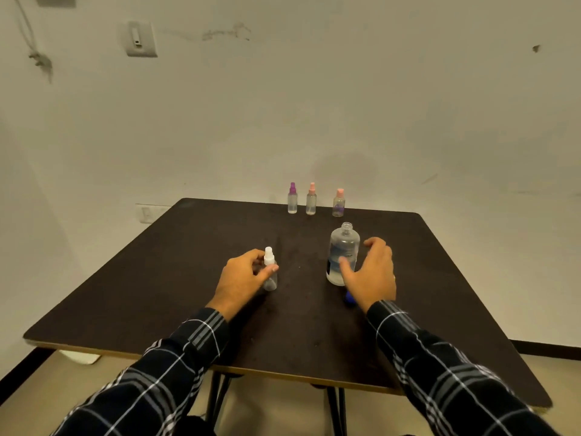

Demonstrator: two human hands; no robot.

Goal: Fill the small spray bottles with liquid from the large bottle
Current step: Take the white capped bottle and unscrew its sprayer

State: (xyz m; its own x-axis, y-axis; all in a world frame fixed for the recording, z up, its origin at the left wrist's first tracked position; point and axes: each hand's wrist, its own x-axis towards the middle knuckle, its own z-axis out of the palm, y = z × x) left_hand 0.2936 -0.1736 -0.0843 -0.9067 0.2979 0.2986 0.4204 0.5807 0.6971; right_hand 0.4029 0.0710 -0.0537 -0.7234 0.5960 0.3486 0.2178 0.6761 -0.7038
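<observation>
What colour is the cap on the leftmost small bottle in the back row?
Purple; the leftmost back-row spray bottle shows it clearly in the head view.

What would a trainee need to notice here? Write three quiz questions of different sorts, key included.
1. True or false: the large bottle stands uncapped.
2. How many small spray bottles stand in the row at the far edge of the table?
3. Which hand is at the white-capped spray bottle? A) left hand B) right hand

Key:
1. True; its neck is bare, and the open right hand is beside it.
2. Three: purple-capped bottle, pink-capped bottle, second pink-capped bottle.
3. A; whether its grip has closed is unclear.
</observation>
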